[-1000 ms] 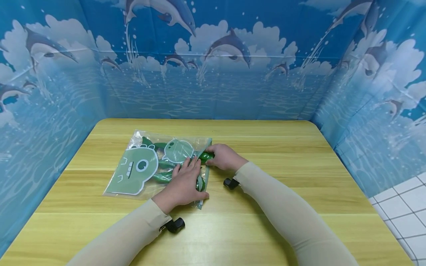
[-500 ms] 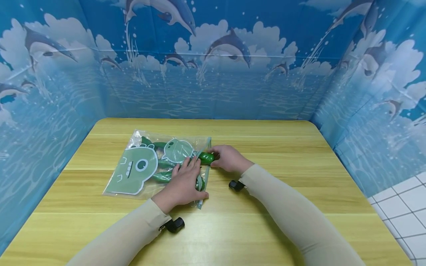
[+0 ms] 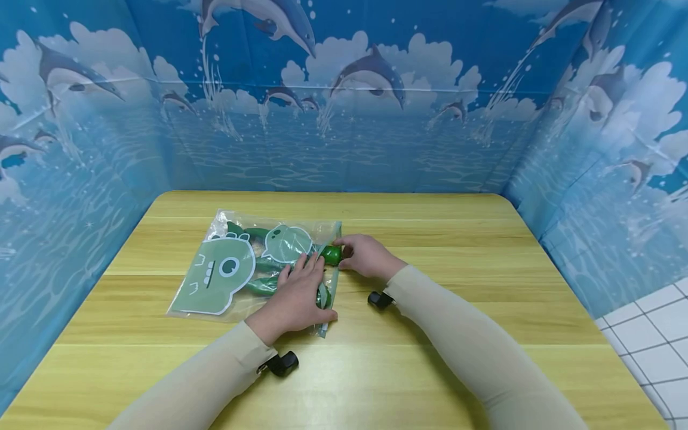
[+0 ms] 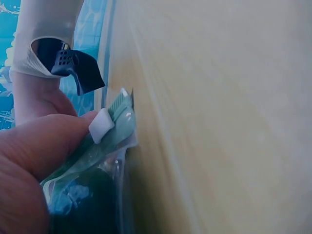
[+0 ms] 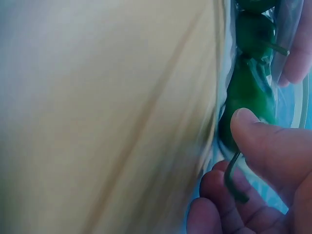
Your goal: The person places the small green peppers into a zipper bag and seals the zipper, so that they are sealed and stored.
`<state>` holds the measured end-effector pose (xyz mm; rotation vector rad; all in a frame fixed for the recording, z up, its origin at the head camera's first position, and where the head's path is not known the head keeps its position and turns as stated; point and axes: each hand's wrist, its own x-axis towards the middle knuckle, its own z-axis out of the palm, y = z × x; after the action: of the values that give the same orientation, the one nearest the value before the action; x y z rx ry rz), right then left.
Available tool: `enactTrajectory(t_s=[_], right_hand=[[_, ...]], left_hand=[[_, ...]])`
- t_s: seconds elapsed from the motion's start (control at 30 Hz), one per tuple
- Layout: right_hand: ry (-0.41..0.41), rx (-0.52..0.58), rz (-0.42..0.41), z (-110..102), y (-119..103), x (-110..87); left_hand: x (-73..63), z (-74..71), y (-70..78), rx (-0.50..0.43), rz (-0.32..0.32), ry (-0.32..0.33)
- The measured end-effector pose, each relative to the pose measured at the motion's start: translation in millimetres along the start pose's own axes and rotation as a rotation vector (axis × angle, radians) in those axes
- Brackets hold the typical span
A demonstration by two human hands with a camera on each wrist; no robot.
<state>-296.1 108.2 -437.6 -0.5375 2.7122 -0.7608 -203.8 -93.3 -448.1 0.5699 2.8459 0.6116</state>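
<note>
A clear zip bag printed with green cartoon dinosaurs lies on the table, with several green peppers inside. My left hand rests on its right part with fingers straight and spread. In the left wrist view, the left thumb reaches the bag's green zip edge beside a white slider. At the bag's open right end, my right hand holds a green pepper by its stem end. The right thumb presses on the pepper, the fingers are curled under its stem, and its other end is inside the bag.
A wood-grain table carries the bag left of centre. Blue dolphin-print curtains stand along the back and both sides. A small black camera sits at the left wrist, another camera at the right. White tiles show at the far right.
My right hand first shifted right along the pepper, then slightly back left. The pepper now sticks out of the bag a little less. My left hand has stayed in place on the bag.
</note>
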Motion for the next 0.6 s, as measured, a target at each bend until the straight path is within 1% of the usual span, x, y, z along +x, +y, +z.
enactTrajectory(t_s=[0.2, 0.47, 0.6], right_hand=[[0.004, 0.034, 0.009, -1.3, 3.6, -1.5], [-0.004, 0.012, -0.006, 1.1, -1.2, 2.3], [-0.014, 0.026, 0.004, 1.4, -4.2, 3.6]], left_hand=[[0.0, -1.2, -0.5, 0.004, -0.003, 0.002], [-0.8, -1.5, 0.1, 0.0, -0.004, -0.012], [-1.6, -2.0, 0.6, -0.004, 0.0, -0.012]])
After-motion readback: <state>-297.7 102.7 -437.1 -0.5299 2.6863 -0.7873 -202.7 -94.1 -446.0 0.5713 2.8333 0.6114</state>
